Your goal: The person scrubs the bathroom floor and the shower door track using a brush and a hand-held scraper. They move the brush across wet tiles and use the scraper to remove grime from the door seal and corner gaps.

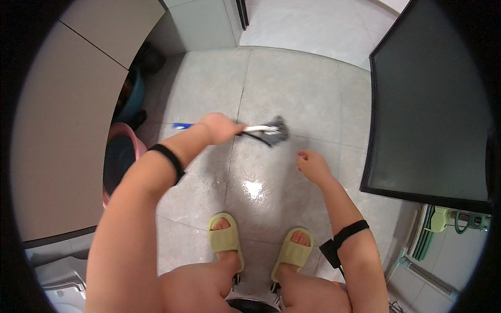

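Observation:
My left hand grips a brush with a white handle, its blue end sticking out behind the fist. Motion blurs the dark grey brush head, which points right. A thin black strip runs beside the handle; whether it belongs to the brush I cannot tell. Lower and to the right, my right hand hovers over the floor with fingers curled in, and nothing shows in it. Beneath both hands the grey floor tiles look wet, with a bright reflection and droplets near my feet.
Yellow-green slippers are on my feet. At left, a pink basin and a blue basin sit under a beige cabinet. A dark framed door panel stands at right, above green-handled cleaning tools by the wall.

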